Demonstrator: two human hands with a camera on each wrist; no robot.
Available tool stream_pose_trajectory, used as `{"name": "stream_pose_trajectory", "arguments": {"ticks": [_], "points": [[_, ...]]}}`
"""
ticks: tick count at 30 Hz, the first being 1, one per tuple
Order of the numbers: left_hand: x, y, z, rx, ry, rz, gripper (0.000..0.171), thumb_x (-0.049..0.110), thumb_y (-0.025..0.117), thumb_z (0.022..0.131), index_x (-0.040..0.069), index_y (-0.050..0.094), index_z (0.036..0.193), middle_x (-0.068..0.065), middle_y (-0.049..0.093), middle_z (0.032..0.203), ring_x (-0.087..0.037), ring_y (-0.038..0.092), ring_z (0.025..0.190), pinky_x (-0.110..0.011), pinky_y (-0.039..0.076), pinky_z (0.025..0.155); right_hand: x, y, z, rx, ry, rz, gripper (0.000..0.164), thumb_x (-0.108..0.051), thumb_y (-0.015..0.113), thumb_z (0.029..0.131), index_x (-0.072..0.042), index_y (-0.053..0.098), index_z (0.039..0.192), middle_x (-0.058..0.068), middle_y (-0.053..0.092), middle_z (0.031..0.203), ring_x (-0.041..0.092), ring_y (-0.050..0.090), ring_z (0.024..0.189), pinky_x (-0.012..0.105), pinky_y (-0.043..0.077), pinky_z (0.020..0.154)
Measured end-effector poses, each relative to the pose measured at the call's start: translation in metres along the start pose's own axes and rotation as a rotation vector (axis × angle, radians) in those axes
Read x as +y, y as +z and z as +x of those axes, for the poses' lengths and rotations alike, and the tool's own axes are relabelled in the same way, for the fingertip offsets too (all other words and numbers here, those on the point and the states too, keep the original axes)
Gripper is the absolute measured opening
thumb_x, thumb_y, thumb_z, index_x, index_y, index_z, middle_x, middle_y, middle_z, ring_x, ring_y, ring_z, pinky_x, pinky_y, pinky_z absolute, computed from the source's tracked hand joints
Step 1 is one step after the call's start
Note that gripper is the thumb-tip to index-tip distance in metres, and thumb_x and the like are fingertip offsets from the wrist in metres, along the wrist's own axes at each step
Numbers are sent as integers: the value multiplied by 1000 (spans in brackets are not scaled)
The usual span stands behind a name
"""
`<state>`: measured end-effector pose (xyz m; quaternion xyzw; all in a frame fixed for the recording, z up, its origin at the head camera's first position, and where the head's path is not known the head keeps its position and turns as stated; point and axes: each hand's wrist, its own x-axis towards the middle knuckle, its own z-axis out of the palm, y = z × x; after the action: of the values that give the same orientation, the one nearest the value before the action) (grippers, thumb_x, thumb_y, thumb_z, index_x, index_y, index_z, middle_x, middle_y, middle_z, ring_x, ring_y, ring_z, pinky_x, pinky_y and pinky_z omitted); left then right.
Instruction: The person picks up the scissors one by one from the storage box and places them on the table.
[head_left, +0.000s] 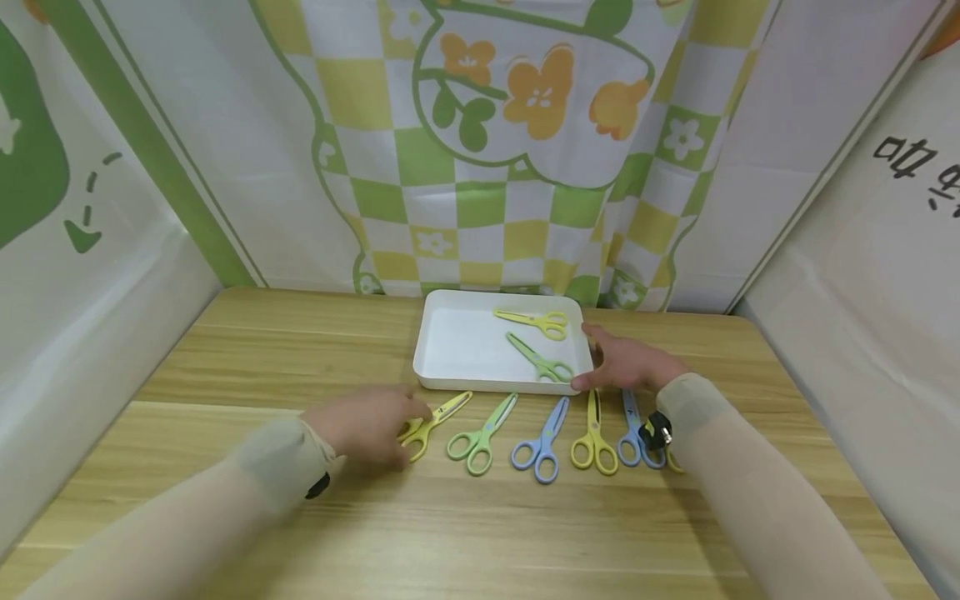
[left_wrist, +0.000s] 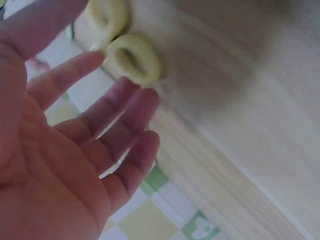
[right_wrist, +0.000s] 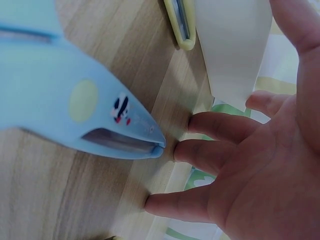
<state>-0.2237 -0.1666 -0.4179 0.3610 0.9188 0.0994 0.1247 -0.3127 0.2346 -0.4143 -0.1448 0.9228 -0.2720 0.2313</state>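
Observation:
My left hand (head_left: 367, 423), blurred in the head view, is at the handles of yellow scissors (head_left: 452, 406) on the wooden table. In the left wrist view its fingers are spread and gently bent, with fingertips right by a yellow handle loop (left_wrist: 153, 65). My right hand (head_left: 630, 362) rests at the right end of a shallow white tray (head_left: 457, 342), thumb at the near corner. Its fingers look extended in the right wrist view, tips low by the table, near blue scissors (right_wrist: 65, 107). Inside the tray lie yellow scissors (head_left: 517, 317) and green scissors (head_left: 540, 358).
Along the tray's front runs a row with green scissors (head_left: 491, 421), blue scissors (head_left: 552, 421), yellow scissors (head_left: 594, 421) and more blue scissors (head_left: 631, 408). Another yellow pair (head_left: 674, 462) is mostly hidden by the right wrist. A checkered curtain (head_left: 480, 204) hangs behind the table.

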Motion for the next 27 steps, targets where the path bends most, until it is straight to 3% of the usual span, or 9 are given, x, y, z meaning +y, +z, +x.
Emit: {"name": "stream_pose_trajectory", "arguments": {"ticks": [6,16,27], "points": [[9,4,-2,59,21,49,49,19,82,70,11,68,116,0,55,93,-15,50,74,-40,49,72,0,0,0,4,2,-10,124,-54,83,76,-10,4,161,28,31,154,40,27,142,55,19,114],[18,-1,-5,41,-24,28,48,19,83,71,12,67,116,3,48,85,-16,47,70,-38,46,64,-2,2,2,32,8,-65,126,-65,78,74,-8,5,161,27,30,155,42,28,142,57,21,113],[17,2,-4,40,-29,41,47,19,82,71,12,66,115,3,47,84,-16,47,69,-39,46,64,-3,0,3,32,-27,-65,120,-56,79,80,-5,5,160,25,24,158,41,24,143,55,18,114]]}}
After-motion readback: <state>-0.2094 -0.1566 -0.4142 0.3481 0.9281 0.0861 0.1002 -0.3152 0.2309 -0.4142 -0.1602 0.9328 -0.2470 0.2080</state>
